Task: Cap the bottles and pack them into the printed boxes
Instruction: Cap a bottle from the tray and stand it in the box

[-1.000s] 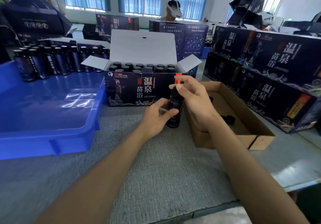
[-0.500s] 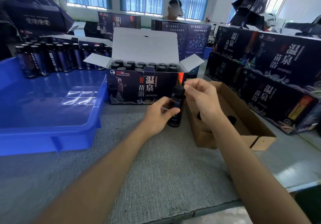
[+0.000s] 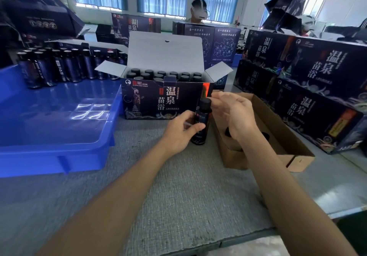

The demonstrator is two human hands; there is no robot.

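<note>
Far left, the blue plastic tray (image 3: 59, 148) sits on the grey textured counter (image 3: 178, 196). In the centre stands the open dark printed cardboard box (image 3: 151, 101), its rows of black-capped bottles (image 3: 158, 75) showing. Just in front of it, the left hand (image 3: 178, 132) has its grip curled round the small dark cylindrical bottle (image 3: 201, 120), which is upright on the counter with the round black cap (image 3: 205, 102) on top. The right hand (image 3: 232, 114) has a loose grip: fingers nearly straight, tips right at the cap, holding nothing, above the brown cardboard tray (image 3: 278, 124).

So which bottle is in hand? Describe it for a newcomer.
Find the open printed box mid-table. In front of its right corner, one dark bottle stands alone on the grey mat, gripped by the left hand. All others sit in rows.
</note>
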